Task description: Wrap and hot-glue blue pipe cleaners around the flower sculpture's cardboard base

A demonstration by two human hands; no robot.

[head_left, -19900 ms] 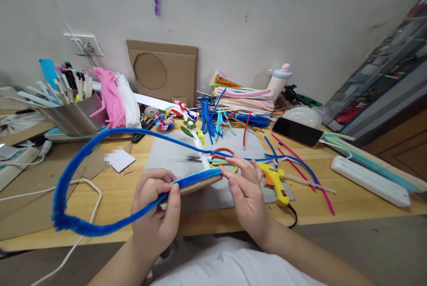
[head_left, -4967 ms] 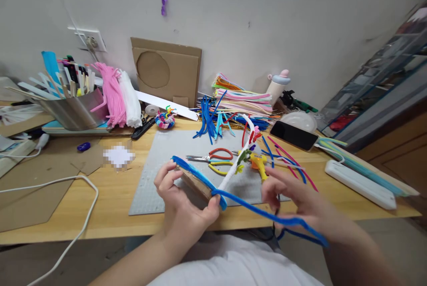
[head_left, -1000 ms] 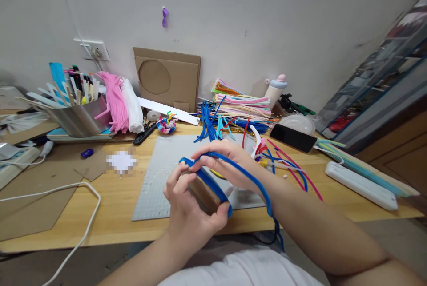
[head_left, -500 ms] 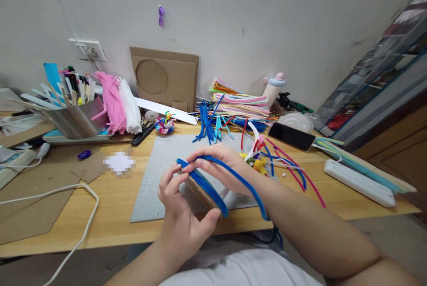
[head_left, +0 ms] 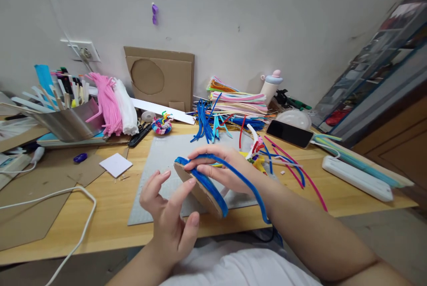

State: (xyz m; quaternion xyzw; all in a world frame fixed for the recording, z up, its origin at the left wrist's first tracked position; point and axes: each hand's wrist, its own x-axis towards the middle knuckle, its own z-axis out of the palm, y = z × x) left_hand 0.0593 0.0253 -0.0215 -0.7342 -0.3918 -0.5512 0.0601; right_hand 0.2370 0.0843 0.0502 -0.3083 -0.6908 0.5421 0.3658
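Note:
A cardboard disc (head_left: 200, 190) is held tilted above the grey cutting mat (head_left: 147, 201), its rim covered by blue pipe cleaner (head_left: 209, 184). My right hand (head_left: 230, 168) grips the disc's upper edge and the blue strip, fingers on top and thumb below. A loose blue length arches from those fingers over my right wrist. My left hand (head_left: 173, 210) has its fingers spread, the index fingertip at the disc's edge and the thumb away from it. The side of the disc turned toward my right palm is partly hidden.
Pipe cleaner bundles (head_left: 238, 101) lie at the back by a bottle (head_left: 270, 88). A black phone (head_left: 289, 134) and white power strip (head_left: 356, 178) are right; a metal holder (head_left: 71, 121), white square (head_left: 115, 164) and cable (head_left: 88, 219) are left.
My left hand has let go of the disc's lower edge and moved left, its fingers opening. My right hand keeps its hold, and more of the cardboard face shows.

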